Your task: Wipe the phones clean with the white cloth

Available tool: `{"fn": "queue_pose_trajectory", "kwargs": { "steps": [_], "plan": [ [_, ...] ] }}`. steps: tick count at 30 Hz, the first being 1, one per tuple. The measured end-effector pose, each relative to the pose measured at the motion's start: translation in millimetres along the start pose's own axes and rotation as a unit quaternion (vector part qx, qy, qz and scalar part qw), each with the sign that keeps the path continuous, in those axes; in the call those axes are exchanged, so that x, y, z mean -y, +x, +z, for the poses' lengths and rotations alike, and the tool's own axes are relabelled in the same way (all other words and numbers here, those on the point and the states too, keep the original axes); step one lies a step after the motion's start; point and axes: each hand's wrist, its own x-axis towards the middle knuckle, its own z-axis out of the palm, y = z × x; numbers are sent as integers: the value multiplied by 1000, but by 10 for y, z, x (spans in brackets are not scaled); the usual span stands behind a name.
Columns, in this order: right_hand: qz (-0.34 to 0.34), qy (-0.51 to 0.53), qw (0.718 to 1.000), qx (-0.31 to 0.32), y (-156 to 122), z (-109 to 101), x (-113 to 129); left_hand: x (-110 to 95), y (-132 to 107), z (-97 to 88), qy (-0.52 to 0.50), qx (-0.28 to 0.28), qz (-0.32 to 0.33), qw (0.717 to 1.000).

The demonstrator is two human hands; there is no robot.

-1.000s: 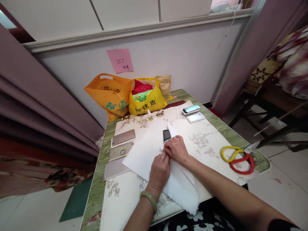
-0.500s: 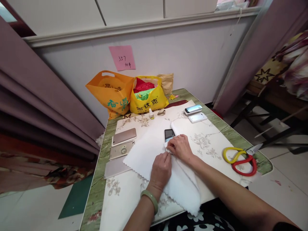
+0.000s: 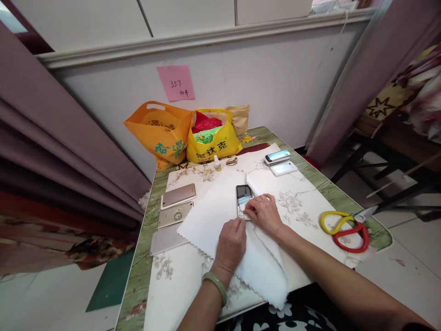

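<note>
A small keypad phone [image 3: 243, 197] with a dark screen lies on a white cloth [image 3: 213, 214] in the middle of the table. My left hand [image 3: 230, 246], with a green bangle on the wrist, rests closed on the cloth just below the phone. My right hand [image 3: 264, 214] pinches a fold of the same cloth and presses it on the phone's lower half. The cloth's near part hangs over the table's front edge.
Three phones [image 3: 174, 209] lie in a column at the left. Two more phones [image 3: 279, 162] sit at the back right. Red and yellow scissors [image 3: 344, 227] lie at the right edge. Orange [image 3: 160, 133] and yellow [image 3: 212, 135] bags stand against the wall. A small bottle [image 3: 216, 162] is nearby.
The cloth has been drawn back off the small phone, so more of its screen and keypad shows. Both hands shifted slightly to the right with it.
</note>
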Motion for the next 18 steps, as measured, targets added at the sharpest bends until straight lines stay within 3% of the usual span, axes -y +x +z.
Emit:
{"fn": "queue_pose_trajectory", "kwargs": {
  "steps": [11, 18],
  "plan": [
    [71, -46, 996, -14, 711, 198, -125, 6, -8, 12, -2, -8, 5, 1000],
    [78, -41, 995, -41, 757, 268, -90, -5, -8, -14, 1, -9, 6, 1000]
  ]
}}
